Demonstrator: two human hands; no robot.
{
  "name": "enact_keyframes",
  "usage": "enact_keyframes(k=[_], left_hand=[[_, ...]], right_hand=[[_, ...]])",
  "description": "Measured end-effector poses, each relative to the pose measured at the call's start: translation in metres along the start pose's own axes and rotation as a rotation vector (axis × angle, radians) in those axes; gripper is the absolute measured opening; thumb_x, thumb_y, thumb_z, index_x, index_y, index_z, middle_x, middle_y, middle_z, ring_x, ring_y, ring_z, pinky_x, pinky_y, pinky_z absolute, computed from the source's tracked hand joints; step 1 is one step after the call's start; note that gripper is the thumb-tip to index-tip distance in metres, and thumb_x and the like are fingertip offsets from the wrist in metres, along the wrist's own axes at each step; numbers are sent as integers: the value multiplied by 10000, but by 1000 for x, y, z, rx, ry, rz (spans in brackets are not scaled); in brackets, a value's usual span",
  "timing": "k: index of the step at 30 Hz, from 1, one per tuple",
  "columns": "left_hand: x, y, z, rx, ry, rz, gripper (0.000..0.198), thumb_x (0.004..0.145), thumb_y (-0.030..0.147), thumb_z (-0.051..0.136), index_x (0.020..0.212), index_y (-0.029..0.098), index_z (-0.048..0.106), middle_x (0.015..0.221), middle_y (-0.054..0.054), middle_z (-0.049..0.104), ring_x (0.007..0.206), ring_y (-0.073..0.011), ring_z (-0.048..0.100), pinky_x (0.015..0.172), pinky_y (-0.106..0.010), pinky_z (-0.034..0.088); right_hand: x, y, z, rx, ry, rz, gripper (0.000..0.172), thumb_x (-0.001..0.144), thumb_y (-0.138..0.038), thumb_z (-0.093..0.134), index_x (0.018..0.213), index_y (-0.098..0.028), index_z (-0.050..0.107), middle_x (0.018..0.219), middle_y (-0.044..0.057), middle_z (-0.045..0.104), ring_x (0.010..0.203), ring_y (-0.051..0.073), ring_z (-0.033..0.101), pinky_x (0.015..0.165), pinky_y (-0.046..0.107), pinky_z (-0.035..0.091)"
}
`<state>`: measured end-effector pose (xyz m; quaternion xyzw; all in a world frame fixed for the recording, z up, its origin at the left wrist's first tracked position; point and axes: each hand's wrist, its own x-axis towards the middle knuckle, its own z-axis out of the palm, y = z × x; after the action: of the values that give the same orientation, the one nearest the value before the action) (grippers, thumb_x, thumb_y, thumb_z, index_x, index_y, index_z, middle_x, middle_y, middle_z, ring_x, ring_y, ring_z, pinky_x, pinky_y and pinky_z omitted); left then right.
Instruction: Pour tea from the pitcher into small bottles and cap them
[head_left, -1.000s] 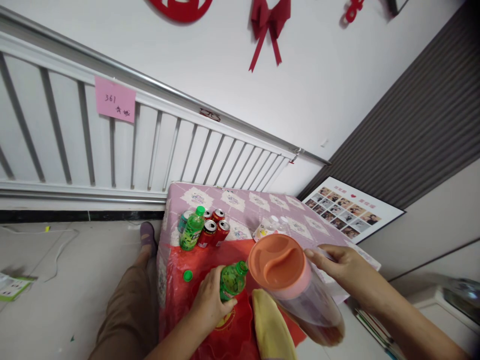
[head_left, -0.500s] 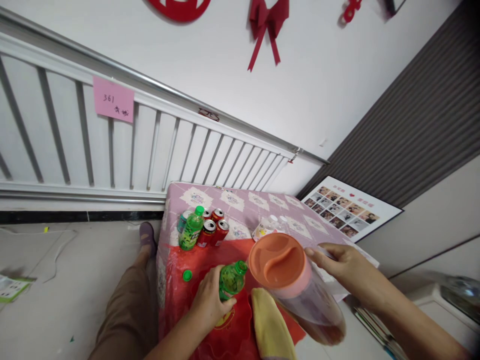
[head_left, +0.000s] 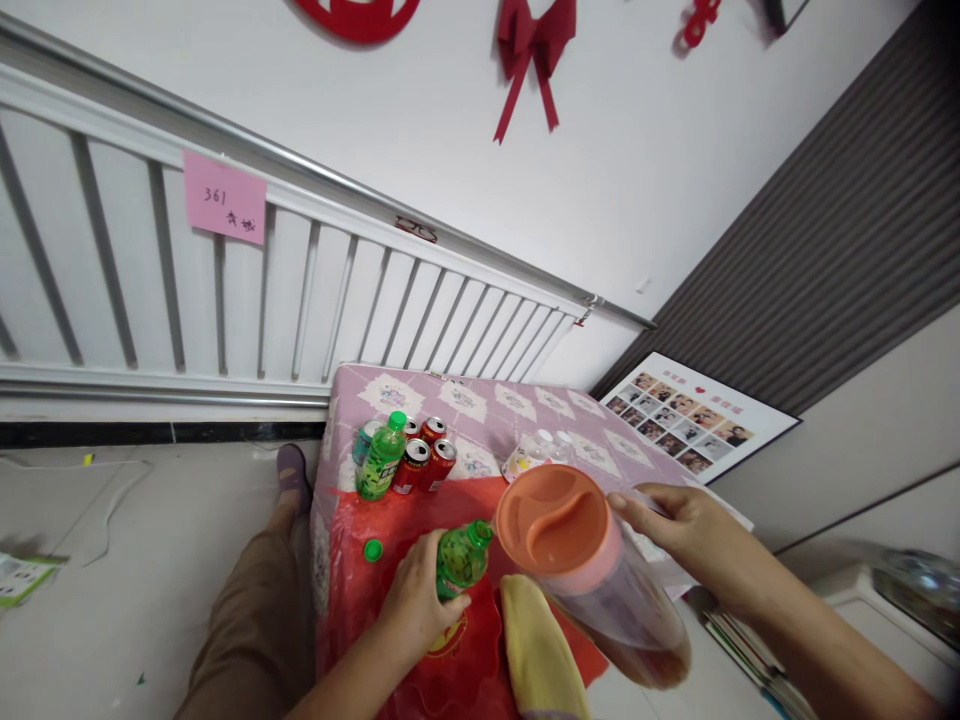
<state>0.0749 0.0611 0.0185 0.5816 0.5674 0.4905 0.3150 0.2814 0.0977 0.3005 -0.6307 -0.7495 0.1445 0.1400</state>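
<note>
My left hand [head_left: 412, 592] is wrapped round an uncapped green plastic bottle [head_left: 460, 562], which leans to the right over a red tray [head_left: 469, 690]. Gripping the handle of a clear pitcher [head_left: 626, 620] is my right hand [head_left: 679, 520]. The pitcher is tilted, its orange lid [head_left: 555, 520] close to the bottle's mouth, and brown liquid lies in its lower end. Whether liquid is passing between them I cannot tell. A green bottle cap [head_left: 373, 550] lies on the red cover left of the bottle. Below the pitcher lies a folded yellow cloth [head_left: 541, 650].
A capped green bottle [head_left: 382, 458] stands beside several red cans [head_left: 414, 468] at the table's far left. Small clear bottles [head_left: 536, 450] stand further right on the patterned tablecloth [head_left: 465, 400]. Behind runs a white radiator [head_left: 420, 300]; a photo board [head_left: 690, 415] leans at the right.
Almost nothing differs. The whole view has shifted very slightly, while both hands keep their hold on the bottle and the tilted pitcher.
</note>
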Motion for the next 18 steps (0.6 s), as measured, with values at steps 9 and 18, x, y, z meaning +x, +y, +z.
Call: enact_keyframes(k=[9,18], left_hand=[[0,1,-2,-3,2,4,704,608,145,721,1262,168,460,1253,-128,601,1191,-285,556,1035,-464,442],[-1,0,-3,-2,6,18,701,620,139,709,1272,175,454,1256,-119,601,1213,-280,545,1058,-460,426]], right_hand=[[-2,-11,-2,-58,20,3,542,786,-710,457,563,-235,320,583,-54,224,543,117,241,472,263,206],[-3,-16,-2,-77,21,8,554,764,-733,440,556,-238,306,571,-56,222,532,117,242,469,259,217]])
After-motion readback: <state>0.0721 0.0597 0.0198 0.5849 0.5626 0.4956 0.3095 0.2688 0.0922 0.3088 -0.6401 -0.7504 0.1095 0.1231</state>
